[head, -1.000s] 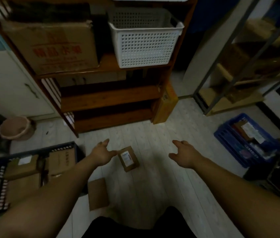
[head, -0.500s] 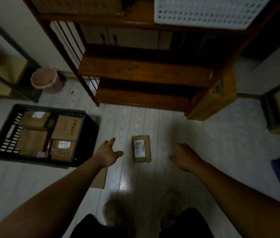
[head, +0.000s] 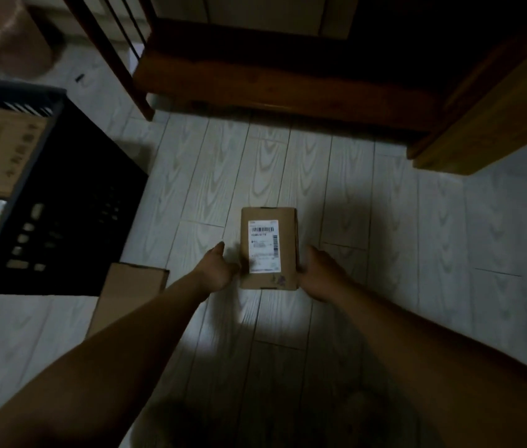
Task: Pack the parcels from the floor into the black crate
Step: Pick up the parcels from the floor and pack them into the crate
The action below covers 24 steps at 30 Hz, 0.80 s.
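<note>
Progress: several parcels [head: 0,150] are packed in the black crate [head: 71,195]; two are left on the floor [head: 384,221], a flat parcel [head: 129,295] beside the crate untouched. The labelled parcel [head: 268,248] is flanked by the left hand [head: 220,270] and right hand [head: 318,276], both touching its sides; whether either grip is closed cannot be told. A barcode is seen on its white label [head: 263,245]; the text is unreadable.

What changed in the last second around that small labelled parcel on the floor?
Both hands moved forward and down from hovering apart: the left hand now meets the left side of the small brown cardboard parcel with the white label, the right hand its right side. Blur hides whether they grip it. The parcel, the black plastic crate and the flat brown cardboard piece beside it appear to have stayed put.
</note>
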### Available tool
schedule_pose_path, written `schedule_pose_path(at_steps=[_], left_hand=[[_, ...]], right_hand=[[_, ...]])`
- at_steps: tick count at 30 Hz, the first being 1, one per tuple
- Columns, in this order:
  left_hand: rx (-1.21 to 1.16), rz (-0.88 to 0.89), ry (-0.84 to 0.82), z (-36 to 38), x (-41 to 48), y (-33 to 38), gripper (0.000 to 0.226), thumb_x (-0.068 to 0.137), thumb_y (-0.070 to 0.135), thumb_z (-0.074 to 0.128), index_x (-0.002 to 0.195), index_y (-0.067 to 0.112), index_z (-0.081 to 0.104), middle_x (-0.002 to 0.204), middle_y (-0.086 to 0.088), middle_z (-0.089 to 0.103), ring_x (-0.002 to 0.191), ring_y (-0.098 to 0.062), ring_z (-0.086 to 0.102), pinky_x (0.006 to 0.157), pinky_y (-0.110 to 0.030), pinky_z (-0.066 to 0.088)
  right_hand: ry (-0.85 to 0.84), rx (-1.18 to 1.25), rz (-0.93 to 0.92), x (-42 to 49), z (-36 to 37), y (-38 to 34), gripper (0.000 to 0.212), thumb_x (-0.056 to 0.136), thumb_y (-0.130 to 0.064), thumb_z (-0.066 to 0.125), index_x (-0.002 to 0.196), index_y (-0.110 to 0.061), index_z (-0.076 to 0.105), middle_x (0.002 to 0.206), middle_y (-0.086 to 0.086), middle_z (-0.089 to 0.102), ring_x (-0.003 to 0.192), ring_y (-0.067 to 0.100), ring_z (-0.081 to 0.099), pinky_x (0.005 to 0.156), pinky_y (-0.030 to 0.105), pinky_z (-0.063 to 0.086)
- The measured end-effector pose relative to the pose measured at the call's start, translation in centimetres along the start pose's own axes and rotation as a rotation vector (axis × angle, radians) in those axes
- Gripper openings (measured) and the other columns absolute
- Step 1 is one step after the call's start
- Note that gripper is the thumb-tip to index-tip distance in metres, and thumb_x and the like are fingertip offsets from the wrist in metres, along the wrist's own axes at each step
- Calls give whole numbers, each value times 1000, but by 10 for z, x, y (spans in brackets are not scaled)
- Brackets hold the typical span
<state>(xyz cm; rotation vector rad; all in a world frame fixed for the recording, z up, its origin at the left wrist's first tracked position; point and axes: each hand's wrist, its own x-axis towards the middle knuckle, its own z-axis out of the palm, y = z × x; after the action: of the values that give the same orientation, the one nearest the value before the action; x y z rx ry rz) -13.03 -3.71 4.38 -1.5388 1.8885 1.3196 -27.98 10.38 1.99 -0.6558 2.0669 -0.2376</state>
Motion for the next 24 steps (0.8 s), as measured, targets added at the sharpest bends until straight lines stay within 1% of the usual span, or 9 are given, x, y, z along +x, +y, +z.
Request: schedule_pose_path(at_steps=[2, 4, 6, 8, 11, 14, 18, 21, 24], left_hand=[[-26, -10, -4, 16, 18, -8, 72, 93, 17, 56, 149, 4, 12, 154, -16, 25, 139, -30, 29, 109, -34, 29], [-20, -9, -24, 29, 30, -13, 58, 94, 15, 54, 142, -2, 27, 143, -20, 41, 128, -31, 42, 99, -32, 38], [-47, 6, -72, 41, 39, -17, 27, 94, 14, 53, 119, 5, 50, 121, -14, 57, 109, -25, 54, 80, -22, 46], [-87, 33, -129, 49, 41, -16, 12, 93, 14, 56, 104, 11, 55, 111, -9, 63, 101, -19, 58, 82, -23, 48], [-152, 26, -179, 58, 45, -14, 29, 90, 16, 59, 118, 11, 56, 118, -7, 63, 104, -19, 61, 95, -36, 49], [-195, -10, -71, 54, 46, -17, 21, 87, 15, 63, 106, 13, 55, 108, -7, 63, 97, -20, 62, 85, -34, 54], [-307, 31, 18, 40, 46, -11, 42, 87, 7, 60, 127, 11, 50, 112, -10, 65, 99, -25, 63, 91, -42, 53], [-421, 127, 73, 31, 44, 3, 56, 89, 3, 56, 140, 16, 37, 92, 5, 61, 83, -12, 62, 81, -34, 54], [-492, 254, 156, 17, 37, 17, 58, 89, 5, 57, 141, 21, 35, 101, 9, 55, 86, -3, 56, 79, -32, 54]], right_hand=[[-8, 50, 18, 23, 26, 14, 71, 85, -43, 64, 143, -18, 31, 134, 9, 51, 111, 26, 56, 90, 41, 52], [1, 112, 41, 40, 43, 25, 69, 86, -39, 64, 143, -18, 33, 137, 9, 49, 115, 27, 55, 94, 40, 50], [-3, 174, 63, 52, 56, 30, 67, 87, -37, 64, 144, -17, 34, 139, 9, 49, 120, 27, 53, 97, 36, 47], [-51, 237, 25, 55, 64, 25, 58, 90, -30, 61, 143, -20, 39, 140, 7, 50, 119, 26, 53, 97, 33, 45], [-68, 331, -19, 50, 73, 15, 54, 92, -16, 56, 143, -27, 41, 140, 3, 52, 113, 23, 57, 86, 30, 50], [24, 433, 53, 46, 72, 13, 42, 92, -15, 56, 133, -22, 51, 126, 4, 60, 99, 20, 62, 68, 23, 50], [113, 440, 119, 55, 56, 8, 38, 96, -19, 51, 134, -17, 50, 128, 8, 58, 110, 26, 59, 81, 26, 47], [211, 445, 96, 60, 38, -8, 44, 97, -20, 48, 141, -19, 42, 133, 8, 54, 117, 28, 54, 88, 29, 44], [339, 487, 29, 56, 22, -28, 49, 96, -18, 47, 144, -23, 36, 137, 7, 50, 124, 29, 50, 101, 43, 45]])
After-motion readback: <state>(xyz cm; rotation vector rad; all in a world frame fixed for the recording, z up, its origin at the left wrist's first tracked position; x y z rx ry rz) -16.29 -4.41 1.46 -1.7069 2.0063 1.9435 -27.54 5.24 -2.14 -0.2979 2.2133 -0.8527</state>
